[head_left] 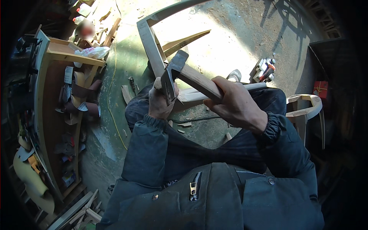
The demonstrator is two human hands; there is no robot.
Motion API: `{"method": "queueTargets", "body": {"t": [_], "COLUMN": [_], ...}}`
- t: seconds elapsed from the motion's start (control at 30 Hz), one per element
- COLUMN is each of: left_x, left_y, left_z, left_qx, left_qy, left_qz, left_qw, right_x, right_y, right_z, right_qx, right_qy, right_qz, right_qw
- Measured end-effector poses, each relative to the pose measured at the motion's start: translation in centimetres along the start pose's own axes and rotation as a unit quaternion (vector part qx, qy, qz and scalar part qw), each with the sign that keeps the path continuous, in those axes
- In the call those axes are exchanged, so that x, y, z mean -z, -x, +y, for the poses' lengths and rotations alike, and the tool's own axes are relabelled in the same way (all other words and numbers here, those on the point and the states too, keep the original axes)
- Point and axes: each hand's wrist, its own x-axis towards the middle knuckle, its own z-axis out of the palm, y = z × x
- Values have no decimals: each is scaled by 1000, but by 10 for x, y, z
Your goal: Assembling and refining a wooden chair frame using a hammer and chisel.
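My right hand (241, 103) is closed around the thick wooden handle of a hammer (201, 81). Its dark metal head lies to the upper left, over my other hand; one end is blunt, and the long flat end points down toward me. My left hand (159, 105) grips a pale wooden chair frame (148, 44) where its pieces meet, with the hammer head hiding some of the fingers. The frame rises away from me in a curve, and one rail of it crosses above my knees.
At the left stands a wooden bench frame (46, 76) with curled sandpaper strips (80, 94) beside it. Wood scraps (186, 124) and a yellow cord (111, 103) lie on the floor. A power tool (263, 71) sits beyond my right knee, and a curved wooden piece (306, 112) stands at right.
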Motion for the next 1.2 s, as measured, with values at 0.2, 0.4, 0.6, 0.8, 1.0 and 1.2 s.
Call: {"method": "queueTargets", "body": {"t": [0.2, 0.4, 0.6, 0.8, 1.0, 1.2], "left_x": [4, 3, -10, -3, -16, -17], "left_y": [12, 42, 35, 15, 9, 14], "left_z": [9, -35, -43, 19, 34, 27], "left_qx": [55, 22, -75, 12, 51, 20], "left_qy": [67, 28, 110, 42, 98, 91], "left_qz": [-47, 75, 183, 111, 62, 92], "left_qw": [995, 997, 974, 993, 992, 991], "right_x": [7, 15, 8, 14, 12, 10], "right_y": [-20, -19, -40, -26, -18, -19], "right_z": [-19, -46, -32, -28, -17, -18], "right_qx": [77, 212, 109, 46, 4, 84], "right_qy": [197, 240, 266, 87, 92, 58], "right_qz": [16, 44, -38, 57, 13, 42], "right_qw": [977, 946, 957, 994, 996, 994]}}
